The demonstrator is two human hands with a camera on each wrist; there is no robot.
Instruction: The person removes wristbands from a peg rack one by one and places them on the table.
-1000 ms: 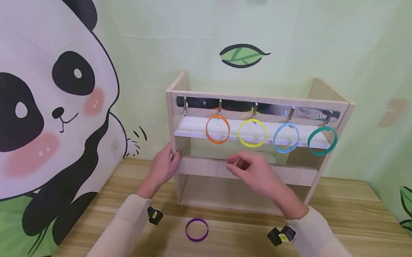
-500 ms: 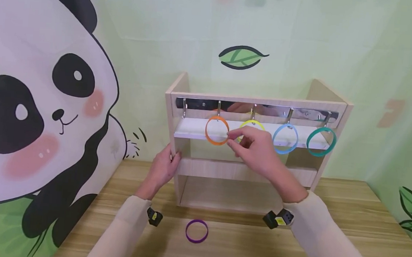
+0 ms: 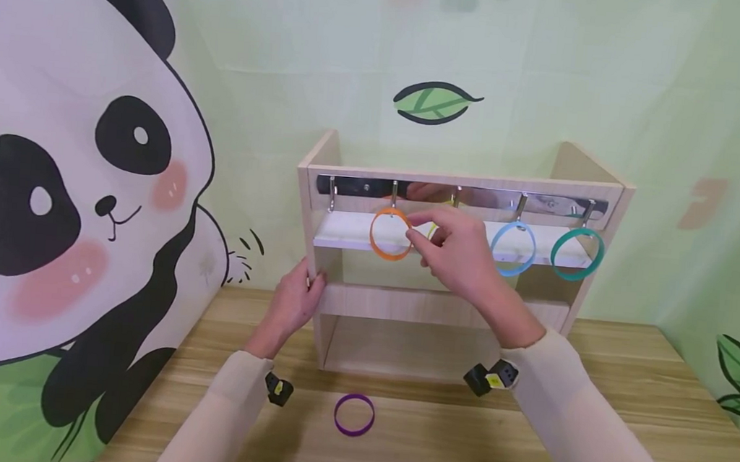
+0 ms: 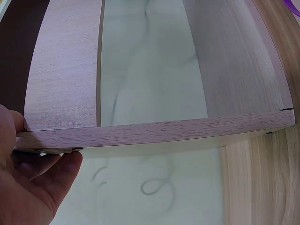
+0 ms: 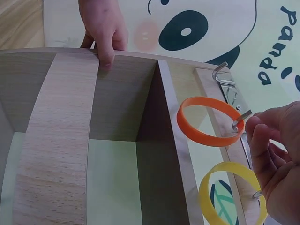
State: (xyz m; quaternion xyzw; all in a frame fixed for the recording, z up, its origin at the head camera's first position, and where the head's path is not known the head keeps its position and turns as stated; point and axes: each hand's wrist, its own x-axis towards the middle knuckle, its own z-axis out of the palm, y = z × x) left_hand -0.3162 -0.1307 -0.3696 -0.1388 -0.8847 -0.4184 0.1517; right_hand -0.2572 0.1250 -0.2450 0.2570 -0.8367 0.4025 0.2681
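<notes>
My left hand [image 3: 293, 297] grips the left side panel of a small wooden shelf [image 3: 397, 304], thumb in front. In the right wrist view an orange wristband [image 5: 190, 133] hangs on a metal hook. My right hand [image 3: 463, 249] has its thumb and index fingertips at that band's right edge; whether they pinch it is hard to tell. Behind this hand a yellow wristband [image 5: 206, 206] hangs, mostly hidden in the head view. Farther right hang a light blue wristband [image 3: 493, 251] and a teal wristband [image 3: 556, 264]. The leftmost hook [image 3: 331, 195] bears no band.
A purple wristband [image 3: 337, 424] lies on the wooden table [image 3: 431, 453] in front of the shelf. A shiny metal strip [image 3: 490, 198] carries the hooks. A printed panda backdrop [image 3: 253, 142] stands behind and to the left.
My right hand has risen from in front of the lower crossbar to the orange wristband's right edge, covering most of the yellow one. My left hand has stayed on the side panel.
</notes>
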